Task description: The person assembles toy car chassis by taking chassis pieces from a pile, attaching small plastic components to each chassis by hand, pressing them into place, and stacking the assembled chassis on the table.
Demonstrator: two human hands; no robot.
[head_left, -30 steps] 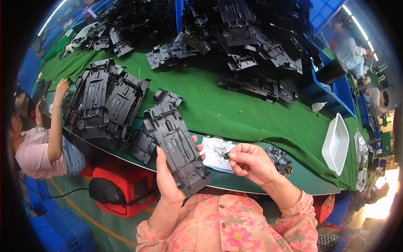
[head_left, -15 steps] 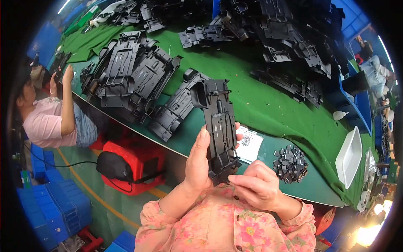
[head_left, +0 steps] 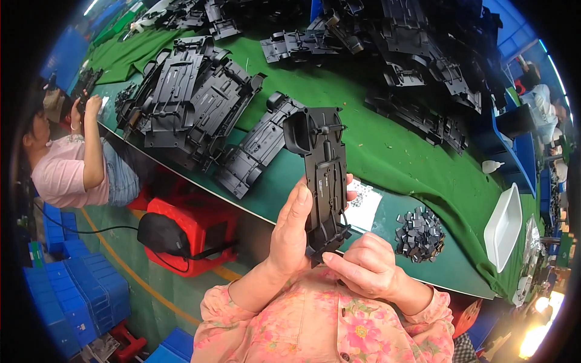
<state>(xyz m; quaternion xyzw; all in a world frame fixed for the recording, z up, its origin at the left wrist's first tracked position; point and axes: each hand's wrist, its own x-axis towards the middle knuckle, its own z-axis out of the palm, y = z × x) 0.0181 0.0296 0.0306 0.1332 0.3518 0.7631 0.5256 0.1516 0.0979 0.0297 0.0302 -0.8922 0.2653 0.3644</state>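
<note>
A black plastic toy car chassis [head_left: 327, 181] is held tilted up in front of my chest. My left hand [head_left: 293, 224] grips it along its left side, thumb on the left edge and fingertips showing past the right edge. At the chassis's lower end is my right hand [head_left: 369, 266], its fingers curled and the thumb tip close against the bottom edge. Whether a small part sits in that pinch is hidden. Just behind the chassis lies a white sheet with small bits [head_left: 363, 206] on the table. To its right is a pile of small black pieces [head_left: 420, 235].
Stacked black chassis [head_left: 200, 103] lie at the left, more [head_left: 405, 36] at the back right. Green cloth [head_left: 387, 163] covers part of the table. A white tray [head_left: 503, 227] stands at right. A co-worker [head_left: 72, 160] sits far left, near a red stool [head_left: 187, 233].
The chassis and my left hand have shifted slightly right, with the chassis standing a little more upright. My right hand has drawn in against its lower end, fingers more curled.
</note>
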